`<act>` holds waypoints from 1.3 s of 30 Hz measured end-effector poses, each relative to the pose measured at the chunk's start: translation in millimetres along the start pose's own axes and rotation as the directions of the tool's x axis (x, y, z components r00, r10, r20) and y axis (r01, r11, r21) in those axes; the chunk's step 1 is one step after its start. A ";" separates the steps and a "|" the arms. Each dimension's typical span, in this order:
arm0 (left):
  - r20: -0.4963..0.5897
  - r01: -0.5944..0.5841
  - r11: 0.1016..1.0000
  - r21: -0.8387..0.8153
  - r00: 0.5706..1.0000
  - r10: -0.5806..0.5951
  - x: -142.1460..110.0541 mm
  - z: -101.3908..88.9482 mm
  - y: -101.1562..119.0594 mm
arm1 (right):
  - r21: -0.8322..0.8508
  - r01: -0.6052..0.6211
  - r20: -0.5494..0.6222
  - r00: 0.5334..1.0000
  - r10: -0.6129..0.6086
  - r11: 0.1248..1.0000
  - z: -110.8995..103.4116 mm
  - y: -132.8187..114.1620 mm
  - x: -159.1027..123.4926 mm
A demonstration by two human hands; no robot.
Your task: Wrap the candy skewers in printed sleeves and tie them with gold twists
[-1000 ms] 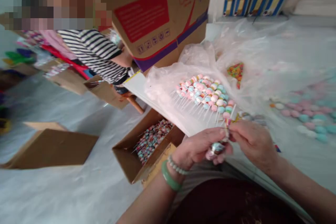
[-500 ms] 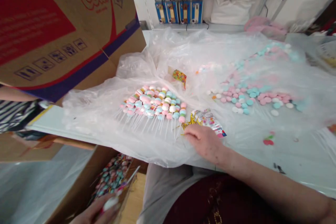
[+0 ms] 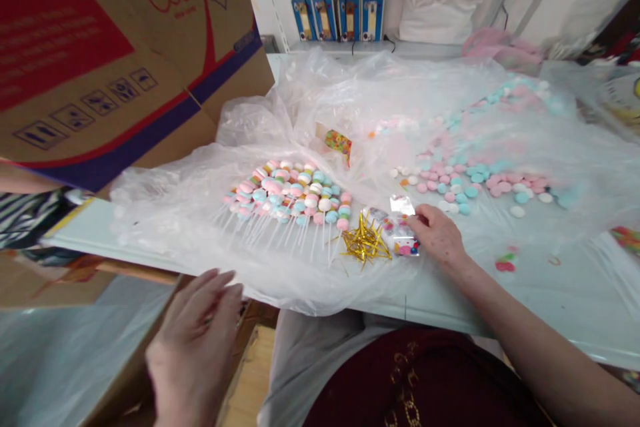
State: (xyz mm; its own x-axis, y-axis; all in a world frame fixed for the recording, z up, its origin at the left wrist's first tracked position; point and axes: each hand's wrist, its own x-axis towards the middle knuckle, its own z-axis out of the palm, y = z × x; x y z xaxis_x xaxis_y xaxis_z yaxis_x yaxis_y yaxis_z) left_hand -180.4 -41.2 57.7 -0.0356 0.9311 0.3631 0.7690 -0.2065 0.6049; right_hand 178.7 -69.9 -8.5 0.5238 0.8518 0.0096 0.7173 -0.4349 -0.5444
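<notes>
Touching clear packet [image 3: 395, 233] with right hand [image 3: 437, 237], grip unclear | left hand [image 3: 195, 353] open, empty | lollipops [image 3: 287, 197] on plastic sheet [image 3: 165, 213]

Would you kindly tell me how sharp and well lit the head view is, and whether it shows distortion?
In the head view, the left hand is slightly blurred, the plastic sheet shows soft white glare, and the wide lens bends the shelf and stretches the cardboard box; lighting looks even.

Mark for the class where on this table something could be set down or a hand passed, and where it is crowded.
Room: the pale tabletop right of the right hand, below the loose candy discs; and the plastic sheet between the lollipops and the table edge. Crowded: the lollipops and the gold twist ties.
</notes>
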 end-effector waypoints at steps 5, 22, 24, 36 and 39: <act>0.442 0.128 0.912 -0.390 0.895 0.064 -8.2 57.6 75.1 | 0.024 0.077 -0.010 0.997 -0.077 0.997 2.7 -2.4 0.8; 0.758 0.787 0.414 -0.458 0.589 -0.280 -18.6 88.0 79.0 | -0.188 0.052 0.050 0.998 -0.043 0.981 9.8 -33.8 12.3; 0.760 0.796 0.398 -0.457 0.581 -0.290 -18.2 88.6 75.1 | -0.166 0.006 0.081 0.997 0.007 0.986 13.1 -23.2 20.1; 0.704 0.655 0.408 -0.636 0.709 -0.042 -25.9 97.3 87.5 | 0.480 0.195 0.306 0.877 -0.371 0.856 -33.4 -53.6 -14.9; 0.761 0.701 0.362 -0.614 0.648 0.038 -24.6 95.8 84.4 | 0.613 0.131 0.544 0.645 -0.536 0.779 -27.7 -84.0 -23.1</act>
State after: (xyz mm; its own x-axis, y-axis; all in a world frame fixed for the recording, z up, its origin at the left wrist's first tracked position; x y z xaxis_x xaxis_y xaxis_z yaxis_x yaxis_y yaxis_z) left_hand -53.5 -52.7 32.0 0.4916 0.8241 -0.2815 -0.1390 0.3933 0.9088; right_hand 119.1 -61.1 60.2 -0.2965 0.9418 -0.1585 0.3459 -0.0488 -0.9370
